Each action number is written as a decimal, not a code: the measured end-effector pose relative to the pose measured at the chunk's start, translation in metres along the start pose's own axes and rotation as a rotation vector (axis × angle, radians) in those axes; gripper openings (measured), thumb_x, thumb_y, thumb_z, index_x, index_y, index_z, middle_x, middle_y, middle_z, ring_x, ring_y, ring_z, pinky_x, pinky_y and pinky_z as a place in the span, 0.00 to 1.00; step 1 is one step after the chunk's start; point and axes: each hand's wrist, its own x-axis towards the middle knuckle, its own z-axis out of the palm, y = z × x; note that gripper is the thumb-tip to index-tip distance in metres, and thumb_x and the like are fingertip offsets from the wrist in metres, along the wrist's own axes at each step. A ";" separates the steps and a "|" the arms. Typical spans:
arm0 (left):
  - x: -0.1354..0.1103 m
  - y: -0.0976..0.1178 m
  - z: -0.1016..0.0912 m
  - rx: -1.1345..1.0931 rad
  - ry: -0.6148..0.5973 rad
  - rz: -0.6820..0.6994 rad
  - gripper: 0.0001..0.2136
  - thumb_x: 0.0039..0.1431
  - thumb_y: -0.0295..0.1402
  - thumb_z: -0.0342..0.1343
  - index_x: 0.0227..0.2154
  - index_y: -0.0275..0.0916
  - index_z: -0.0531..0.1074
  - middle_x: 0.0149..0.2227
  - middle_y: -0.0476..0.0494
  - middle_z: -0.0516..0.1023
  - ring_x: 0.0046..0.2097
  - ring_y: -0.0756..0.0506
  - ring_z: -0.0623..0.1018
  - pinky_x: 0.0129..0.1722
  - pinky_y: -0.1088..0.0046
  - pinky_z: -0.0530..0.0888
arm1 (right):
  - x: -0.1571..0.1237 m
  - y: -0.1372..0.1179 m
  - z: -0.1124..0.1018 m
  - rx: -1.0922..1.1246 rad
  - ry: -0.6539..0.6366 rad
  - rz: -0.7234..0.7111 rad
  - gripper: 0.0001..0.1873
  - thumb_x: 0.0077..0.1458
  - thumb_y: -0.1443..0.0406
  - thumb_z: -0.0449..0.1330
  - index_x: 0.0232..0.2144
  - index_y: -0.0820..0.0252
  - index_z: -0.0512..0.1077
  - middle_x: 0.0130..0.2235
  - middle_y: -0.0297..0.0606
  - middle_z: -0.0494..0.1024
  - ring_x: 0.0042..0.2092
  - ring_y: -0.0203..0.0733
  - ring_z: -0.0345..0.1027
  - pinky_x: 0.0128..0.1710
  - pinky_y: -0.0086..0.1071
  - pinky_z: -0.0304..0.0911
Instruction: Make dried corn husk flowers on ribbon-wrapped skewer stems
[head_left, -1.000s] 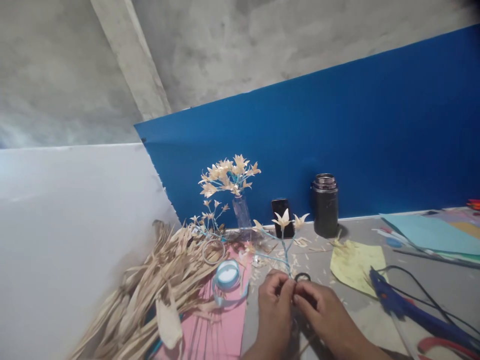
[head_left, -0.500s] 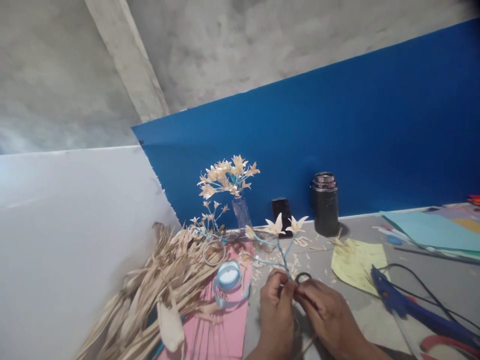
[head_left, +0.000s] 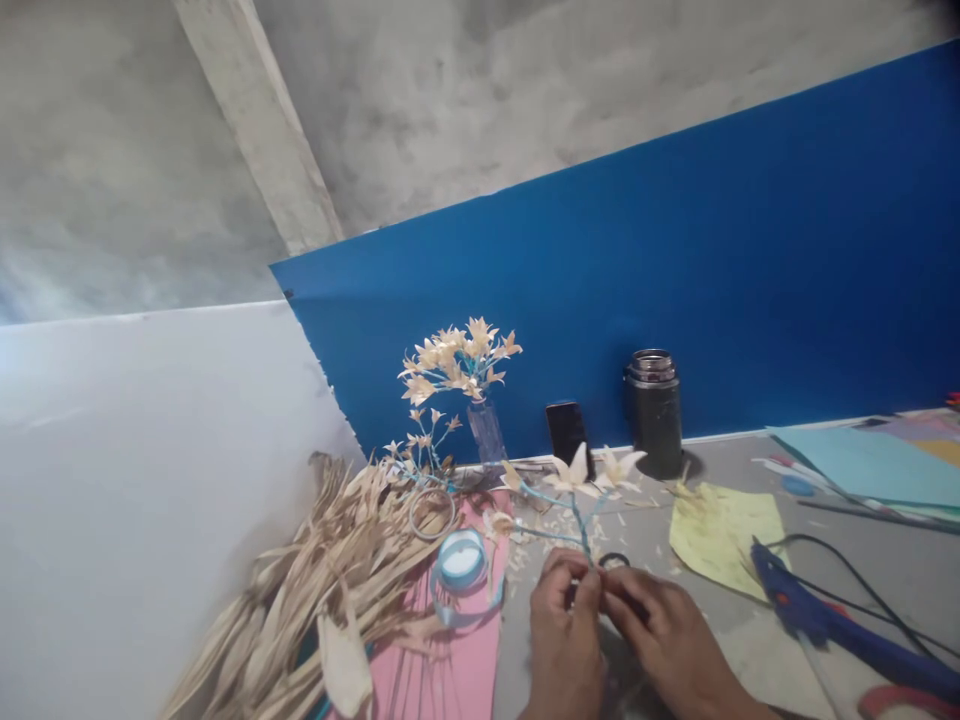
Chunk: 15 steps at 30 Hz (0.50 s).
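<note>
A branch of handmade pale flowers on blue-wrapped stems [head_left: 580, 515] stands up from between my two hands, low in the middle of the head view. My left hand [head_left: 566, 625] is closed, thumb and fingers pinching the lower stem. My right hand [head_left: 664, 630] is closed too, its fingertips meeting the left ones at the same spot on the stem. The fingers hide the lower end of the stem. A small dark ring [head_left: 615, 559] shows just behind the right fingers. To the left, a roll of light blue ribbon [head_left: 460, 560] lies on pink paper [head_left: 474, 655].
Dried corn husks [head_left: 300, 580] heap at left. Behind stand a clear vase [head_left: 487, 432] of similar flowers, a phone [head_left: 567, 432] and an open dark flask [head_left: 655, 415]. On the right lie yellow paper [head_left: 724, 535], a blue glue gun [head_left: 840, 620] with its cord, and coloured sheets [head_left: 877, 465].
The flower branch has shifted a little to the right and turned slightly between my fingers. Both hands keep their pinch. The whole view has moved slightly.
</note>
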 end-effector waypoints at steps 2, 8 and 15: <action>-0.001 0.005 -0.001 0.011 -0.035 0.017 0.09 0.60 0.37 0.54 0.32 0.38 0.75 0.37 0.39 0.76 0.42 0.42 0.75 0.44 0.67 0.70 | 0.002 -0.003 -0.003 0.062 -0.019 0.073 0.18 0.61 0.54 0.52 0.28 0.56 0.76 0.32 0.43 0.83 0.35 0.49 0.77 0.37 0.36 0.67; 0.001 0.006 -0.003 0.029 -0.032 -0.041 0.05 0.56 0.33 0.55 0.29 0.39 0.73 0.33 0.43 0.76 0.38 0.43 0.75 0.42 0.68 0.70 | 0.002 -0.005 -0.003 -0.062 -0.036 0.099 0.15 0.58 0.57 0.53 0.30 0.55 0.78 0.34 0.44 0.85 0.37 0.50 0.78 0.38 0.36 0.67; 0.003 0.004 -0.005 -0.004 -0.029 -0.088 0.08 0.58 0.36 0.55 0.27 0.39 0.72 0.28 0.45 0.73 0.34 0.45 0.72 0.37 0.70 0.68 | 0.008 -0.015 -0.018 -0.007 0.070 0.064 0.15 0.58 0.56 0.55 0.31 0.54 0.79 0.33 0.41 0.84 0.34 0.49 0.78 0.35 0.37 0.70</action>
